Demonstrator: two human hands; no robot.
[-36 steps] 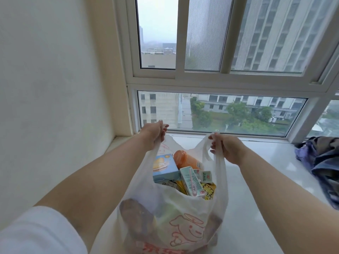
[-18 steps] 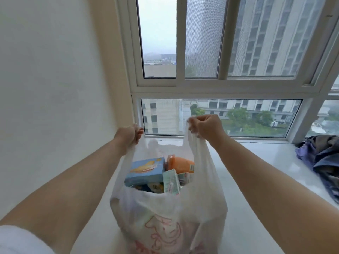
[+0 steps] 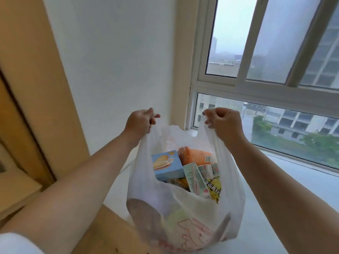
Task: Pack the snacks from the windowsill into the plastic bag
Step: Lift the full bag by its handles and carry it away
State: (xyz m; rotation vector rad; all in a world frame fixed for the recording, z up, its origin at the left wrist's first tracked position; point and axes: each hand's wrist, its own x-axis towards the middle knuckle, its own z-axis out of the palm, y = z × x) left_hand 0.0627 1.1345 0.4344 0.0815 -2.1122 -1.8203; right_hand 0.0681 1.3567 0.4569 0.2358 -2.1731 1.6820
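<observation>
A white plastic bag (image 3: 192, 213) with a pink cartoon print hangs in front of me, its mouth held open. My left hand (image 3: 139, 122) grips the left handle and my right hand (image 3: 224, 123) grips the right handle. Inside lie a light blue biscuit box (image 3: 167, 166), an orange cup-shaped pack (image 3: 197, 156), pale green drink cartons (image 3: 195, 177) and a yellow packet (image 3: 215, 189). The bag's bottom rests at the left end of the white windowsill (image 3: 275, 208), partly over its edge.
A white wall (image 3: 119, 61) stands straight ahead and a tan wooden frame (image 3: 36, 88) runs along the left. The window (image 3: 275, 52) fills the right side. Tan flooring or furniture (image 3: 102, 233) lies below the sill's left edge.
My view and the bag have swung left toward the wall. Both hands stayed closed on the handles and rose a little; the clothes at the right have left the view.
</observation>
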